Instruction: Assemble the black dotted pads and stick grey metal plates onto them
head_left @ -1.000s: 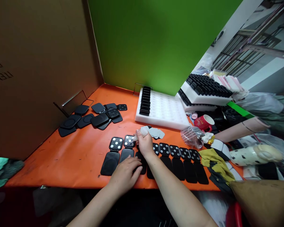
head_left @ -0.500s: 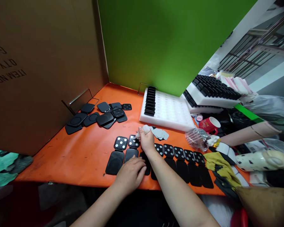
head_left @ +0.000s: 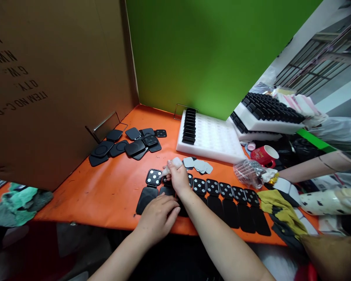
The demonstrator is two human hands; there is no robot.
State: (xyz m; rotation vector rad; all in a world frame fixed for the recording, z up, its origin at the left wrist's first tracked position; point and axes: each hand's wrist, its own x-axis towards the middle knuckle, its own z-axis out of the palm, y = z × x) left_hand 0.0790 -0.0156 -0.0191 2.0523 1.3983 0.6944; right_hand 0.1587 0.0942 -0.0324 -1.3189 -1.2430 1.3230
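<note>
My right hand (head_left: 178, 177) is wrapped round a small white squeeze bottle (head_left: 177, 162). Its tip points down-left at the leftmost black square piece (head_left: 154, 176), which carries several pale round dots. Each dotted square joins a larger black panel (head_left: 146, 200) below it, and such pairs form a row along the table's front. My left hand (head_left: 158, 216) lies flat over the panels near the row's left end, fingers stretched out and holding nothing. Behind my right hand lie several pale grey rounded plates (head_left: 203, 166). My forearm hides part of the row.
A white foam tray (head_left: 216, 142) with one column of black pieces stands at the back. Loose black pieces (head_left: 134, 147) are heaped at the left. Filled trays (head_left: 269, 117), a red mug (head_left: 264, 156) and a yellow cloth (head_left: 277, 205) crowd the right. Cardboard (head_left: 61, 86) walls the left side.
The bottle's tip has moved left, from the second dotted square to the leftmost one. My left hand stays over the panels. The whole view has shifted slightly.
</note>
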